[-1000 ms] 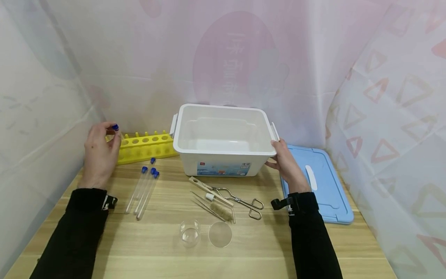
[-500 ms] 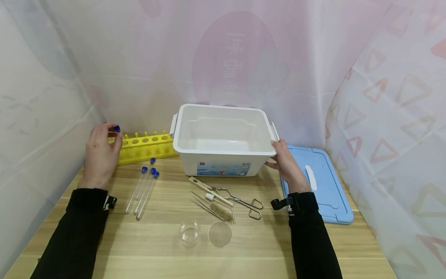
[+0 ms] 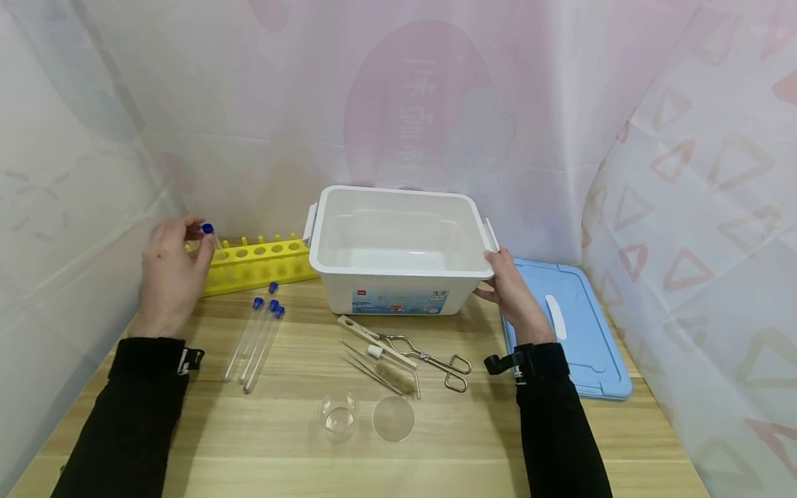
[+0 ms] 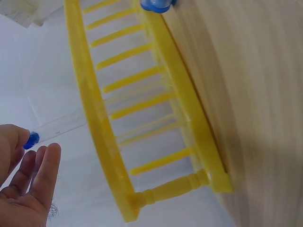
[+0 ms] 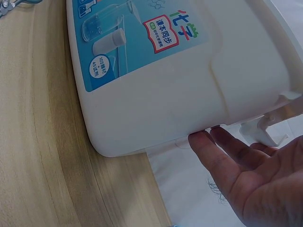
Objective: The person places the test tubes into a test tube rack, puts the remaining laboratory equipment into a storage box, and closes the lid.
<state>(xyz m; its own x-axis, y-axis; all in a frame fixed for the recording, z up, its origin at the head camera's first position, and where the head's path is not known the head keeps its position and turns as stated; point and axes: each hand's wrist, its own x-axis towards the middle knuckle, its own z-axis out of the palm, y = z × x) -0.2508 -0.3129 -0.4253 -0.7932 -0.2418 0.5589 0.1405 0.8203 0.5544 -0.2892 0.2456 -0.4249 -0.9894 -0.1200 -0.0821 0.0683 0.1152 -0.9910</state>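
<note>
At the far left of the table my left hand [image 3: 171, 273] pinches the blue cap [image 3: 207, 228] of a clear test tube between thumb and forefinger. That tube [image 4: 61, 126] stands through a hole of the yellow test tube rack [image 3: 258, 266]; the other fingers are held away from it. My right hand [image 3: 513, 294] holds the right front corner of a white plastic box [image 3: 398, 280], thumb at the rim and fingers below. In the right wrist view two fingertips [image 5: 199, 137] touch the box wall. Several capped test tubes [image 3: 252, 346] lie in front of the rack.
A blue lid [image 3: 588, 339] lies right of the box. In front are crucible tongs [image 3: 429, 357], a wooden holder [image 3: 355, 327], a tube brush [image 3: 395, 378], tweezers [image 3: 367, 370], a small beaker [image 3: 339, 418] and a round glass dish [image 3: 394, 418]. Curtains surround the table.
My left hand has shifted slightly left, and the blue cap and the tube below it show more plainly. The right hand and box have not moved.
</note>
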